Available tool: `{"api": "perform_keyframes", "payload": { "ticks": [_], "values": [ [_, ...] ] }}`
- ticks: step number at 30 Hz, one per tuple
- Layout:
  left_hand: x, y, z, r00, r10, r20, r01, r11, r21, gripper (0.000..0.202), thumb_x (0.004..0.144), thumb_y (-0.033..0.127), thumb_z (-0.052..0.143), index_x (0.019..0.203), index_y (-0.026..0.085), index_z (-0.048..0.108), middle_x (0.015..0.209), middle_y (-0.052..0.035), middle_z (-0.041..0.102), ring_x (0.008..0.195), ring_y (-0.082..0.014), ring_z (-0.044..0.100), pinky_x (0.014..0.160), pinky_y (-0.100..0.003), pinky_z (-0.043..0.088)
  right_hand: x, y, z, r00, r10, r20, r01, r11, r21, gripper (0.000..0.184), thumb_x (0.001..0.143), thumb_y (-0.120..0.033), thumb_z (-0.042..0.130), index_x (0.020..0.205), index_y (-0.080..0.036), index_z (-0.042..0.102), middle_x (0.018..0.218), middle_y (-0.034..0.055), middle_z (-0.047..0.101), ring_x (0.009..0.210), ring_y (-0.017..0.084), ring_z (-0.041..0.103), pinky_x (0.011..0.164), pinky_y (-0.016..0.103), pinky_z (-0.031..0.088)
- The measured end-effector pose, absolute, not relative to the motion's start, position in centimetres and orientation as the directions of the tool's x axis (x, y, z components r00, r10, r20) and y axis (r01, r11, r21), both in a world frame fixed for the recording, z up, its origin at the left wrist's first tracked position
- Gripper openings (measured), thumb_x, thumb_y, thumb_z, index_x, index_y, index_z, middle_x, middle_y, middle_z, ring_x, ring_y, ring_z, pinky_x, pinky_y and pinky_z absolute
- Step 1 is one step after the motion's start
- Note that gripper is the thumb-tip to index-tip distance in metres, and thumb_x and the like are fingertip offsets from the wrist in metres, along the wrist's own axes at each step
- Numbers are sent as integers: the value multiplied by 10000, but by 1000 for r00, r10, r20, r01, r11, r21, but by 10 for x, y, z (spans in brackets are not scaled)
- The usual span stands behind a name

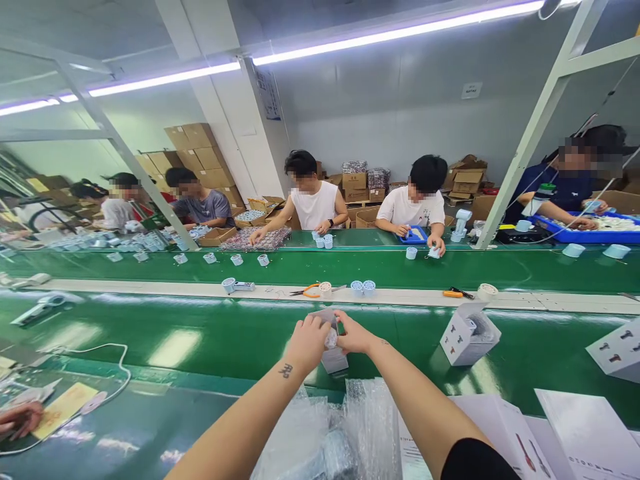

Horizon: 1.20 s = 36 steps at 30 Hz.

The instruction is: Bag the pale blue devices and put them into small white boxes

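Fingers of left hand (306, 341) curled around small white box (333, 353), over green conveyor belt (210, 333). Right hand (354, 335) pinches the box's top flap. Open white carton (467, 337) sits on the belt, well right.

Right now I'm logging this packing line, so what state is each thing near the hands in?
small white box: upright on the belt, top open, held by both hands.
left hand: closed on the box top.
right hand: gripping the box top.
second white box: on the belt, tilted, flap open, item inside.
orange-handled scissors: lying flat on the divider strip.
bubble-wrap bags: heaped, crumpled, below the arms.
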<state>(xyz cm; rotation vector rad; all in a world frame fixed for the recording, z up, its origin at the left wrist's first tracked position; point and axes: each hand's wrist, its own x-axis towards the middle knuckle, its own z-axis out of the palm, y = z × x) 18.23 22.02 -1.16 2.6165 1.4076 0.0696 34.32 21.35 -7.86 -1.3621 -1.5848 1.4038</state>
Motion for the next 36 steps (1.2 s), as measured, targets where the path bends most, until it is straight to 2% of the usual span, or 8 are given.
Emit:
{"api": "perform_keyframes", "payload": {
  "ticks": [5,10,15,20,23,27,31,36],
  "values": [
    [182,200,-43,607,795,-27,787,-596,160,368,847,272,591,1214,245,602,1297,-120,638,1308,-363,410,1098,-659,110,357,207,-92,-286,916,-283,219,-225,-949,869,626,-158,705,1378,-298,294,1357,101,427,779,125,629,556,255,573],
    [182,199,-38,631,775,37,747,-620,240,424,747,234,706,1166,261,650,1327,-93,627,1366,-376,362,1126,-655,-48,360,214,-89,-254,921,-296,231,-240,-943,835,514,-95,761,1262,-245,420,1245,80,515,722,139,634,504,255,565],
    [145,188,-11,434,879,198,781,-477,403,291,879,318,506,1098,237,680,1251,-110,665,1313,-339,438,1129,-583,202,334,237,-73,-119,962,-244,234,-212,-949,751,610,-117,751,1254,-244,386,1223,66,542,804,157,647,551,257,588],
    [76,144,-14,246,956,161,756,-293,585,270,841,412,508,858,244,718,917,-73,768,895,-266,695,827,-369,535,297,251,-69,-51,953,-300,304,-271,-913,540,809,-189,697,1281,-191,433,1175,84,584,840,172,655,627,294,598],
    [50,104,-30,233,970,73,739,-225,635,250,809,405,535,730,248,713,778,-41,773,737,-245,713,700,-322,547,283,244,-71,-20,941,-337,371,-306,-877,439,873,-224,652,1272,-178,476,1182,88,584,896,188,647,694,332,596],
    [46,53,-59,299,954,-10,722,-219,656,230,791,340,540,652,244,695,692,-28,757,689,-234,710,663,-307,535,277,227,-60,58,924,-378,432,-365,-825,527,876,-275,657,1340,-195,421,1251,109,555,914,200,649,698,347,598],
    [53,26,-82,376,926,-8,711,-283,644,198,789,259,507,715,218,686,771,-75,752,787,-257,705,748,-354,541,278,200,-27,183,921,-344,472,-389,-791,489,899,-350,615,1318,-166,442,1166,108,611,809,168,666,660,320,588],
    [58,16,-91,508,860,39,666,-421,615,279,812,131,384,846,186,655,872,-129,707,893,-263,666,813,-396,528,281,85,0,248,950,-189,597,-303,-743,218,943,-284,446,1057,-180,600,886,56,697,758,160,687,700,264,537]
  ]
}}
